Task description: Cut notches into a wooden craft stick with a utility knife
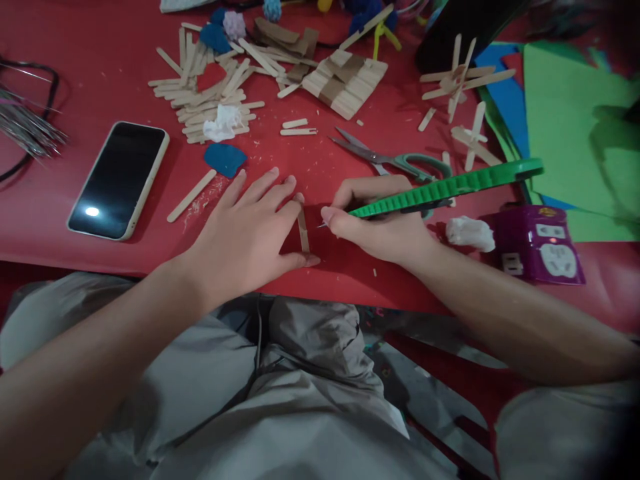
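My left hand (250, 223) lies flat on the red table (75, 87), fingers spread, its fingertips pressing a short wooden stick (303, 232) against the surface. My right hand (380, 217) is closed around a long green cutter (445, 187), whose small blade tip touches the stick's right side. The stick lies roughly upright between both hands, near the table's front edge.
A phone (117, 179) lies at the left. Scissors (387, 159) sit behind my right hand. Several loose sticks (210, 87), a stick panel (345, 80), blue felt (225, 159), a purple box (537, 243), white wads and green paper (575, 127) crowd the table.
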A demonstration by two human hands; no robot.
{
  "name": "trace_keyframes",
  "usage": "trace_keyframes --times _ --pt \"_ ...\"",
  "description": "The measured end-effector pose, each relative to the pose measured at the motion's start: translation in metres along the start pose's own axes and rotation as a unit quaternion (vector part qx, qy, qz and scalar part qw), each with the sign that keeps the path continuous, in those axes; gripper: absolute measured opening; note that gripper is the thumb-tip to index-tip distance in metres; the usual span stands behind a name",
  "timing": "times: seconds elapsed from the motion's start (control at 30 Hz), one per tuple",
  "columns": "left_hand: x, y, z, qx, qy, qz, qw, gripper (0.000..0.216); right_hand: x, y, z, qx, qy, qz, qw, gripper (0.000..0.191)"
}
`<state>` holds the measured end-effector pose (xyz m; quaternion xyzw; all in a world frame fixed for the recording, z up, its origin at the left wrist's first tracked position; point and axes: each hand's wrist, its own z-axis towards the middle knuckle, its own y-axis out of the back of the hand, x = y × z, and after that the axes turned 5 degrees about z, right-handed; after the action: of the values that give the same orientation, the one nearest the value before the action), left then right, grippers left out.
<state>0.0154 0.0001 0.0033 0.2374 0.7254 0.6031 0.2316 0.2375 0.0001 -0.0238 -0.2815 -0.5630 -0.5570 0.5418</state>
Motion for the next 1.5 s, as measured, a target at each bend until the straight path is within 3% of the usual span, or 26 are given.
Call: trace_keyframes --times 0.37,0.57,0.97,1.13,1.5 --pt "0.0033 -0.0034 0.0004 -0.015 0.000 -0.018 1.000 0.086 -0.0056 0.0050 -0.0017 -0.013 -0.010 0.010 1.000 0.035" --pt "0.0008 0.0002 0.0017 0.008 0.011 -0.007 1.000 0.086 -0.0037 0.0023 0.0006 -0.004 -0.003 0.019 1.000 0.031" --pt "0.0008 0.0008 0.0006 0.009 0.008 -0.009 1.000 0.085 -0.0068 0.0032 -0.0013 -0.008 0.023 -0.028 0.999 0.029" --pt "0.0014 -0.0008 0.0004 0.003 0.009 -0.018 1.000 0.086 -0.0070 0.0056 -0.0023 -0.007 -0.003 -0.024 1.000 0.032" --pt "0.0053 -0.0035 -0.0004 -0.010 -0.002 -0.033 0.999 0.074 -0.0035 0.0022 0.0002 0.002 -0.006 0.003 1.000 0.033"
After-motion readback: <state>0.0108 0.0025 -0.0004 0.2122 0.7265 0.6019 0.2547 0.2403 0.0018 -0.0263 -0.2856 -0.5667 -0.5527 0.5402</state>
